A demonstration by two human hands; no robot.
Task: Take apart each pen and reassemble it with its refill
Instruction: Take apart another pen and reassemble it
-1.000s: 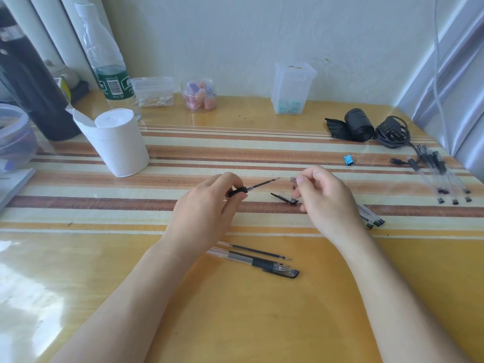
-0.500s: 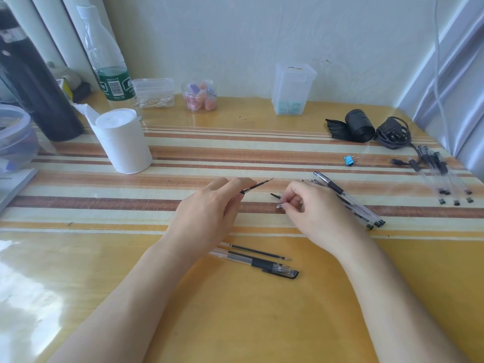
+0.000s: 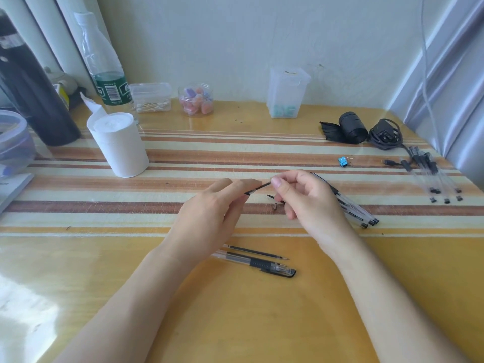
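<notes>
Pen refill (image 3: 258,189), thin and dark, held above the striped table (image 3: 183,155) between both hands at frame centre. Far left: a dark bottle (image 3: 34,100) and a clear bottle with a green label (image 3: 104,64) standing at the back edge; in front of them a white paper roll (image 3: 120,148), upright. Behind, along the wall: a clear box of cotton swabs (image 3: 150,98) and a small jar of coloured pieces (image 3: 196,100). Left hand (image 3: 209,218): thumb and fingers pressed together on the lower end of the refill. Near edge, just below the left wrist: a second loose refill (image 3: 258,252) lying beside a capped clear pen (image 3: 259,264), the two almost parallel. Right hand (image 3: 306,197): thumb and forefinger pinching the upper end of the refill; two small dark pen parts (image 3: 275,203) lie on the table under this hand. Just right of the hand: a bundle of clear pens (image 3: 353,208), partly hidden by it. Back centre-right: a lidded translucent container (image 3: 288,93). Further right: a blue binder clip (image 3: 343,161), a black roll (image 3: 351,128), a coiled black cable (image 3: 385,134), and a second group of clear pens (image 3: 432,176) at the far right edge.
</notes>
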